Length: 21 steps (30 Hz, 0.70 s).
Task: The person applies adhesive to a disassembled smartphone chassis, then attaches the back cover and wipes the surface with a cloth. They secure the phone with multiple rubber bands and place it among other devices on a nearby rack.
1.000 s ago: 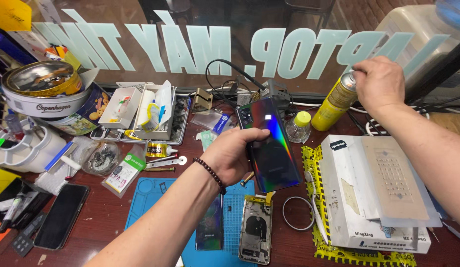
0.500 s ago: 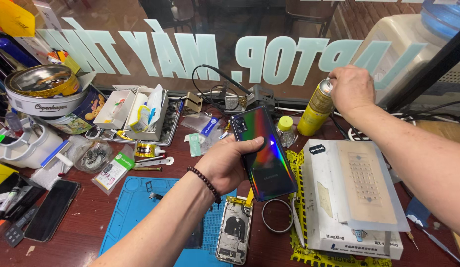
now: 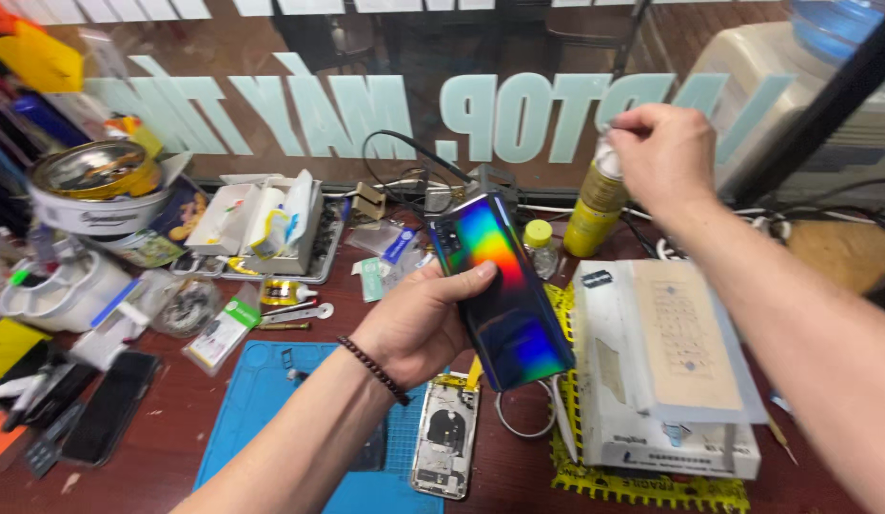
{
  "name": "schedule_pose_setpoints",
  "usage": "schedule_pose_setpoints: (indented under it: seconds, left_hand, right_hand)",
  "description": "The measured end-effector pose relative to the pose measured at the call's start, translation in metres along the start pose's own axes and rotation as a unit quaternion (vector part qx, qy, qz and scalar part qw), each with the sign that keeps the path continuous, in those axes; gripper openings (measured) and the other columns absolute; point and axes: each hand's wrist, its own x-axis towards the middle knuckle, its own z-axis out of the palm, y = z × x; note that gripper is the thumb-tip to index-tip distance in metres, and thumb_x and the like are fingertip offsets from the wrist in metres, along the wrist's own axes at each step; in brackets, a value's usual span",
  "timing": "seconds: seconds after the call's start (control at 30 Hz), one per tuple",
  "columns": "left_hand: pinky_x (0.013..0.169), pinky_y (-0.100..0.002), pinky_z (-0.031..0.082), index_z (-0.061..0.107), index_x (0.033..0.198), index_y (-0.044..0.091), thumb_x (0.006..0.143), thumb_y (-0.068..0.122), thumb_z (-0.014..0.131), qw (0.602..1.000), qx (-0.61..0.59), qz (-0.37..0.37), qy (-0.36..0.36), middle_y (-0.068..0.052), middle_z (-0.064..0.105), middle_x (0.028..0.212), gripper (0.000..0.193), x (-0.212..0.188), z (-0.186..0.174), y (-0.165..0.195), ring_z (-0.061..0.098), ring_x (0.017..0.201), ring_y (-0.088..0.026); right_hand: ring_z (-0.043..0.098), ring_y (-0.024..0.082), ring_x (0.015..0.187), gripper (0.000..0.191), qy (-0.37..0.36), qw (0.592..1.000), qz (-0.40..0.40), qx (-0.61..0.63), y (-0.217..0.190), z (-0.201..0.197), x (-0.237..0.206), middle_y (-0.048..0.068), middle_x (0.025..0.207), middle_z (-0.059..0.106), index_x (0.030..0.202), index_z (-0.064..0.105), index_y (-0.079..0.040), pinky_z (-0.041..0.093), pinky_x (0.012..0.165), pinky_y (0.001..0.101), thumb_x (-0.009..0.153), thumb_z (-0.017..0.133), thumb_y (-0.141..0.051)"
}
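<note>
The desk [image 3: 157, 419] of dark red wood is crowded edge to edge, with bare wood only at the lower left and in a strip along the bottom. A white box [image 3: 666, 381] on a yellow mat [image 3: 652, 481] fills the right side; the right forearm crosses over its far corner. A blue mat [image 3: 262, 400] lies under the left forearm, which hides most of it. The left hand [image 3: 419, 328] grips a phone [image 3: 504, 290] by its left edge, back side up and shimmering in rainbow colours, raised above the desk between the two mats; thumb on top, fingers curled beneath and out of sight. An opened phone shell [image 3: 445, 438] lies below it on the blue mat's edge. The right hand [image 3: 661, 152] is closed over the top of a yellow can [image 3: 595, 205] at the window, covering its cap; motion blur makes the fingers hard to read. A small bottle [image 3: 540, 246] with a yellow lid stands just beside the can, partly behind the phone
</note>
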Motion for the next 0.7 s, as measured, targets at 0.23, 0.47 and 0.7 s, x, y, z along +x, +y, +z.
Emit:
schedule_pose_setpoints:
  seconds: [0.23, 0.47, 0.7]
  left_hand:
    - [0.098, -0.044, 0.057, 0.063, 0.123, 0.005, 0.097, 0.015, 0.066, 0.999, -0.006, -0.03, -0.029, -0.008, 0.073, 0.115, 0.028, 0.003, 0.01, -0.007, 0.072, 0.106, -0.022]
    - [0.096, -0.045, 0.059, 0.063, 0.123, 0.007, 0.093, 0.018, 0.066, 0.999, -0.019, 0.002, -0.029, -0.005, 0.074, 0.114, 0.032, 0.009, 0.004, 0.006, 0.072, 0.106, -0.02]
    - [0.092, -0.042, 0.057, 0.066, 0.123, 0.008, 0.097, 0.017, 0.068, 0.994, -0.01, -0.043, -0.095, -0.004, 0.073, 0.113, 0.027, -0.001, 0.014, -0.006, 0.07, 0.102, -0.019]
  right_hand:
    - [0.067, 0.01, 0.072, 0.015, -0.102, 0.884, 0.222, 0.399, -0.116, -0.023, -0.083, 0.005, 0.085, 0.075, 0.102, 0.077, 0.001, 0.054, 0.062, 0.0239, 0.089, 0.074, -0.006]
    - [0.067, 0.005, 0.069, 0.017, -0.099, 0.954, 0.213, 0.186, -0.168, -0.058, -0.123, 0.003, 0.079, 0.078, 0.1, 0.08, -0.002, 0.053, 0.062, 0.0214, 0.086, 0.077, -0.01]
    - [0.068, 0.006, 0.071, 0.016, -0.051, 0.919, 0.217, 0.326, -0.171, -0.047, -0.086, 0.004, 0.083, 0.077, 0.101, 0.077, 0.002, 0.054, 0.063, 0.0231, 0.089, 0.076, -0.009]
